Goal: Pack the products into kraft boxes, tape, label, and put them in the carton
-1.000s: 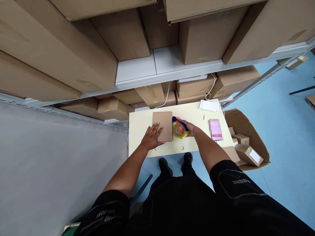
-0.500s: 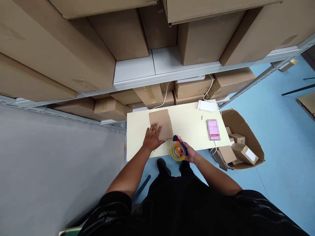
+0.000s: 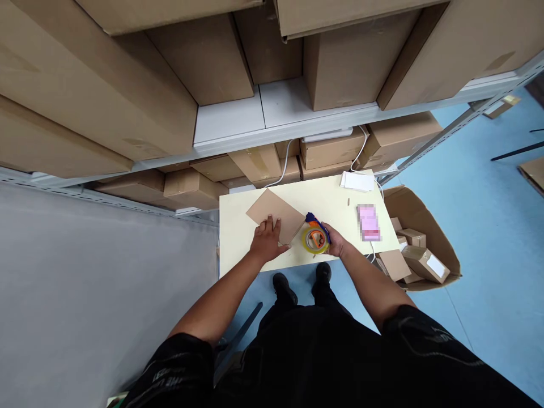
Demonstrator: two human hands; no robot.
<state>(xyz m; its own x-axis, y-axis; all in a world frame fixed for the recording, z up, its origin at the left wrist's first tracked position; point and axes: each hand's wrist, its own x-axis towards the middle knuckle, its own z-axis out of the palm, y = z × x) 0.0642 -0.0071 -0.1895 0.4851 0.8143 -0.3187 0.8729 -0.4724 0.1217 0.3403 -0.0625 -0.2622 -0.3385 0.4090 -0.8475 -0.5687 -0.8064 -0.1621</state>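
A small flat cardboard box (image 3: 275, 213) lies turned at an angle on the pale yellow table (image 3: 238, 226). My left hand (image 3: 267, 242) rests on the box's near corner, fingers spread flat. My right hand (image 3: 337, 241) grips a tape dispenser (image 3: 315, 237) with a yellow tape roll and a blue and orange handle, held just right of the box above the table's front part.
A pink item (image 3: 368, 222) and a white paper stack (image 3: 357, 181) lie on the table's right side. An open carton (image 3: 425, 226) with small parcels stands on the blue floor at right. Shelves stacked with large cardboard boxes (image 3: 204, 56) loom behind the table.
The box has been rotated from square to diagonal under my left hand. My right hand brought the tape dispenser back from the table's front edge to beside the box.
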